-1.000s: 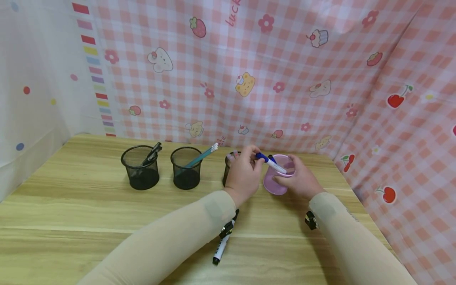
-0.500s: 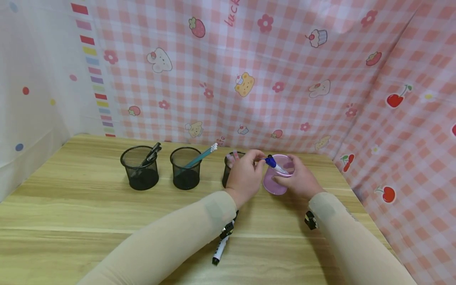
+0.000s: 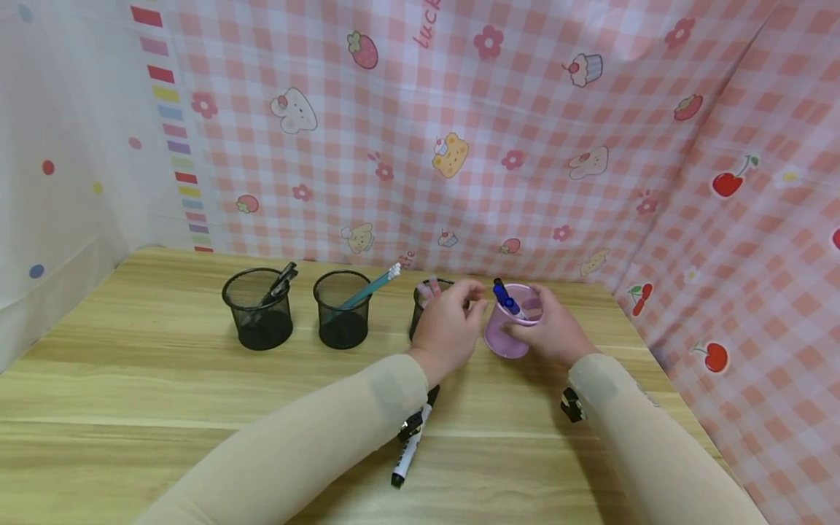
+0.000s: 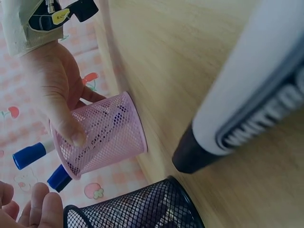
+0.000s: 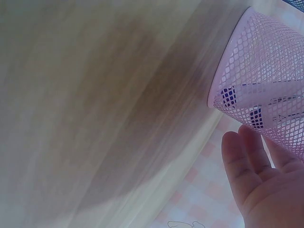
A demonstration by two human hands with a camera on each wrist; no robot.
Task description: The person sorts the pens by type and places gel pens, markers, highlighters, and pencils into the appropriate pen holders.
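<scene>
My right hand (image 3: 556,332) grips the pink mesh pen holder (image 3: 505,339) near its rim, thumb at the front. The holder stands upright on the table. Two blue-capped markers (image 4: 29,156) lean inside it, caps sticking out above the rim. Through the mesh in the right wrist view, their dark blue lower ends show near the base. Just left of the holder, my left hand (image 3: 449,328) hovers with relaxed, slightly bent fingers and nothing between them. It partly hides a black mesh pen holder (image 3: 420,317) with pinkish sticks in it.
Further left stand two black mesh holders, one with black pens (image 3: 281,284), the other with teal pencils (image 3: 372,288). A white whiteboard marker with black ends (image 3: 410,452) lies on the wooden table (image 3: 499,467) below my left wrist. Patterned cloth (image 3: 407,146) hangs behind.
My left hand has lowered the blue-capped marker into the pink holder, let it go and drawn back slightly left. My right hand keeps its grip on the holder.
</scene>
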